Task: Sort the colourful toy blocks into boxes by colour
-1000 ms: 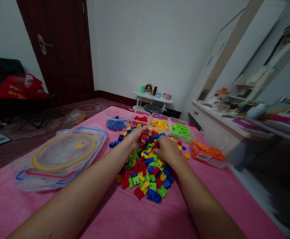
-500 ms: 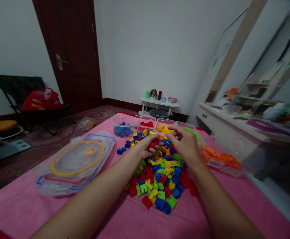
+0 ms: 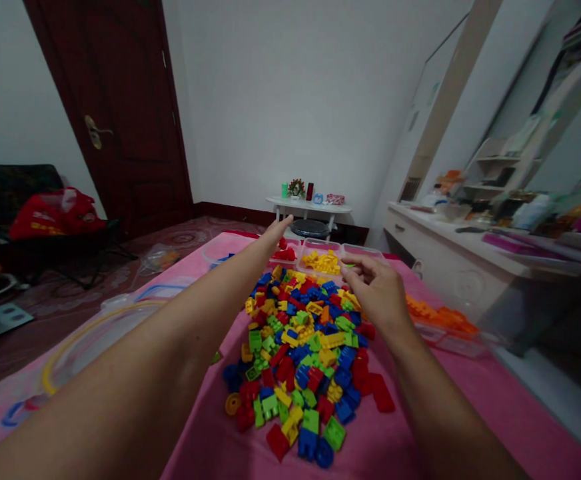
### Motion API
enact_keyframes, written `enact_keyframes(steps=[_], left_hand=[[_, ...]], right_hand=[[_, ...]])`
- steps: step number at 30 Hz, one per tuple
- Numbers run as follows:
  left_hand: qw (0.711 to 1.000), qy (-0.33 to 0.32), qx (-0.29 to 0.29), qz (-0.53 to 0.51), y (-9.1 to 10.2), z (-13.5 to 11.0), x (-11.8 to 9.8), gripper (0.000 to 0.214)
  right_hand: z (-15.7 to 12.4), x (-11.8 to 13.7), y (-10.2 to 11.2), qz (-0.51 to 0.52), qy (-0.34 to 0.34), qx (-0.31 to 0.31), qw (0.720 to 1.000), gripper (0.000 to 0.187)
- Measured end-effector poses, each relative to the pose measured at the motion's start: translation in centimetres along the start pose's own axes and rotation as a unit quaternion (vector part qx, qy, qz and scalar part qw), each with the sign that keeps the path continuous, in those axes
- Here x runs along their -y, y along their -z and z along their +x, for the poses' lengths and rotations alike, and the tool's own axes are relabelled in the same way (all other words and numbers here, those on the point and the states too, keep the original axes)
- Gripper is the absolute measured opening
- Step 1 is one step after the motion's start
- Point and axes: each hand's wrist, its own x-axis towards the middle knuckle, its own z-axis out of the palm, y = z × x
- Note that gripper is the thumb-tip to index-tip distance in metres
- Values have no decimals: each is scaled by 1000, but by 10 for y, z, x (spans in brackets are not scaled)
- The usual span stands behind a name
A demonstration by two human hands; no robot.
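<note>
A heap of red, blue, yellow and green toy building bricks (image 3: 300, 353) lies on the pink cloth (image 3: 360, 447). My left hand (image 3: 281, 230) reaches over the clear box of red bricks (image 3: 285, 254), thumb stretched out; its other fingers are mostly hidden. Red pieces show just beneath it, in or falling into the box. Above the far right part of the heap, my right hand (image 3: 373, 280) has its fingertips closed on a small green brick (image 3: 349, 265), mostly covered by the fingers.
A box of yellow bricks (image 3: 322, 262) stands beside the red one. Orange bricks fill a clear box (image 3: 443, 319) at the right. A round tub (image 3: 215, 252) and clear lids (image 3: 115, 340) are at the left, partly behind my left arm. A white dresser (image 3: 450, 247) stands further right.
My left hand has moved forward from above the heap to the red box, with the red pieces it held now beneath it. My right hand stays over the heap's far side. The view has shifted.
</note>
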Motion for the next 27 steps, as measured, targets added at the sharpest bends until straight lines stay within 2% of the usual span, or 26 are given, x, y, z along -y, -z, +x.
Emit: enact_keyframes(steps=[2, 4, 6, 11, 14, 17, 21, 23, 27], left_hand=[[985, -99, -16, 143, -5, 1, 9, 46], [952, -159, 40, 259, -11, -6, 24, 36], [916, -190, 112, 336, -16, -20, 41, 24], [838, -285, 227, 407, -20, -60, 69, 21], [816, -302, 281, 405, -15, -81, 74, 27], [813, -298, 284, 412, -7, -97, 75, 38], [798, -291, 278, 449, -1, -114, 68, 43], [800, -292, 250, 460, -1, -122, 62, 40], [808, -339, 173, 450, -6, -141, 48, 25]], right_hand=[[1, -8, 0, -18, -5, 4, 1000, 30], [3, -15, 1, -43, -11, 8, 999, 30], [5, -21, 3, -83, -11, 18, 996, 28], [6, -38, 9, -218, -43, 118, 968, 25], [1, -53, 6, -297, -49, 177, 937, 36], [-7, -65, 1, -345, -59, 206, 914, 46], [-12, -68, -1, -355, -69, 193, 912, 45], [-11, -65, 2, -363, -68, 183, 911, 44], [-6, -61, 8, -370, -74, 174, 910, 44]])
